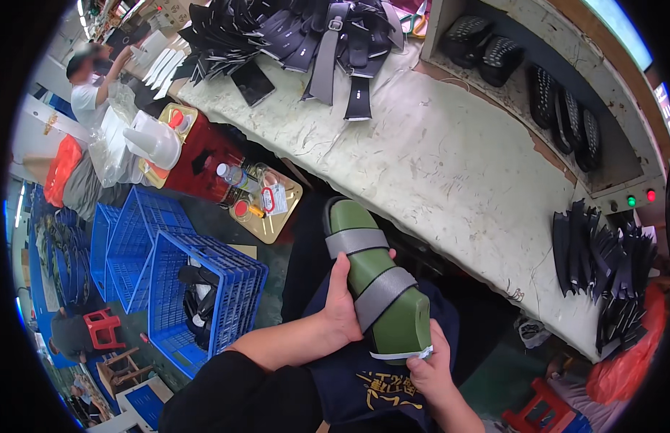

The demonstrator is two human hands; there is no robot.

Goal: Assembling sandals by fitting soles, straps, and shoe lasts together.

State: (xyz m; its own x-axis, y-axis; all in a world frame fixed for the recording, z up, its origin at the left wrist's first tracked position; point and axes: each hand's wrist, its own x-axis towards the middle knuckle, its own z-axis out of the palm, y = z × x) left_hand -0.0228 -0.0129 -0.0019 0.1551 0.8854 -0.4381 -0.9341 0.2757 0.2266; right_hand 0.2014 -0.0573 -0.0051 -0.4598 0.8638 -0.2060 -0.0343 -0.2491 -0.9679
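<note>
A green shoe last (367,268) lies tilted across my lap, its toe end pointing away from me. Two grey straps (384,294) with dark edges wrap over it, and a dark sole edge shows along the toe. My left hand (341,309) grips the last from its left side, thumb beside the straps and a fingertip showing on the far side. At the heel end, my right hand (430,366) pinches the corner, where a thin white edge (400,354) runs along the bottom. The fingers under the last are hidden.
A pale worktable (458,166) holds piles of black and grey straps (335,58) and a dark flat rectangle (253,82). On its right lie more black strips (602,249) beside a shelf with dark studded shoe parts (494,54). Blue crates (205,289) stand left; another person (89,94) is farther off.
</note>
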